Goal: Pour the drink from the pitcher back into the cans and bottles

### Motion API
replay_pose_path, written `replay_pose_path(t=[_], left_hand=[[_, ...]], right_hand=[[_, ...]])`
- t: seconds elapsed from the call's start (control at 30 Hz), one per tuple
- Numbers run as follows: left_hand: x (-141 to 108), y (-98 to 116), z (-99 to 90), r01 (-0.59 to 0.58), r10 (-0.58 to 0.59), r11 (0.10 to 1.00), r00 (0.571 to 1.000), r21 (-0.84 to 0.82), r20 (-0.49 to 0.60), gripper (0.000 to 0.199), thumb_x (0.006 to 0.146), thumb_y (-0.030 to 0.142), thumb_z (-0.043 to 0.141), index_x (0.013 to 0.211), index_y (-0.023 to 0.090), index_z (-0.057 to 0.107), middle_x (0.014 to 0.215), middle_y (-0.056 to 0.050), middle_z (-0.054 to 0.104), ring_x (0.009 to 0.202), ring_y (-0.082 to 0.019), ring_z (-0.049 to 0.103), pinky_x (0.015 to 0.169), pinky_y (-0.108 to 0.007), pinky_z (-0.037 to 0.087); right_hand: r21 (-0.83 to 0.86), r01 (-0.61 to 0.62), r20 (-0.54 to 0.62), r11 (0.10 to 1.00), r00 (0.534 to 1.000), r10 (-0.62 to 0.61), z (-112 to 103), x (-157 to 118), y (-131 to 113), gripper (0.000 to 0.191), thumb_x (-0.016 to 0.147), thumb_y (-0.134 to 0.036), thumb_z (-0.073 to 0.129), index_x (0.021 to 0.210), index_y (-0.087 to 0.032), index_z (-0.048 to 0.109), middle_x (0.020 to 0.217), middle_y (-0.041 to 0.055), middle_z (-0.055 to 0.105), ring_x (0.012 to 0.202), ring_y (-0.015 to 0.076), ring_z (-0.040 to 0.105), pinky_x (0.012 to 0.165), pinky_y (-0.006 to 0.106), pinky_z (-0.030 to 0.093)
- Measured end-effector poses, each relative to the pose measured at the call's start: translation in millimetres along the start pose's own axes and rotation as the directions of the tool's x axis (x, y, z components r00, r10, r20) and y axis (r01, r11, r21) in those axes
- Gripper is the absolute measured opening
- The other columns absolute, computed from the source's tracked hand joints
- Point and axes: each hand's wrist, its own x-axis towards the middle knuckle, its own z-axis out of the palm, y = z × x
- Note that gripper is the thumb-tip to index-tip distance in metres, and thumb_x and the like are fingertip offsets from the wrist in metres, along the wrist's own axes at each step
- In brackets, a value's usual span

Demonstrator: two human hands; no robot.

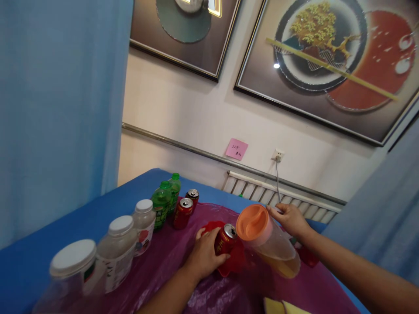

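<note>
My left hand (206, 255) is wrapped round a red can (225, 241) with an open top, which stands over a red scalloped dish (236, 261). My right hand (290, 219) grips a clear pitcher (276, 253) on its far side. The pitcher tilts left toward the can, its orange lid (252, 223) close beside the can's top. Yellowish liquid lies in the lower part of the pitcher. No stream of liquid can be made out between lid and can.
To the left stand white-capped jars (118, 255), green bottles (161, 205) and two more red cans (182, 213) on purple sheeting (153, 279). A yellow cloth (283, 307) lies at the near edge. Behind is a radiator (248, 188); blue curtains (62, 100) hang at both sides.
</note>
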Motion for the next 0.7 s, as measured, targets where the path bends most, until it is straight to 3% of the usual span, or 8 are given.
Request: replay_pose_path(t=[0.7], left_hand=[[0.2,-3.6,2.4,-0.007,0.007,1.0,1.0,0.017,-0.014,0.078,0.061,0.034,0.083,0.133,0.023,0.054,0.135,-0.01,0.064,0.129,-0.033,0.055,0.12,-0.054,0.02]], right_hand=[[0.01,-0.037,0.008,0.999,0.999,0.037,-1.1,-1.1,-0.8,0.053,0.08,-0.063,0.048,0.052,-0.024,0.029,0.049,-0.0057,0.025,0.047,0.0097,0.027,0.046,0.026,0.018]])
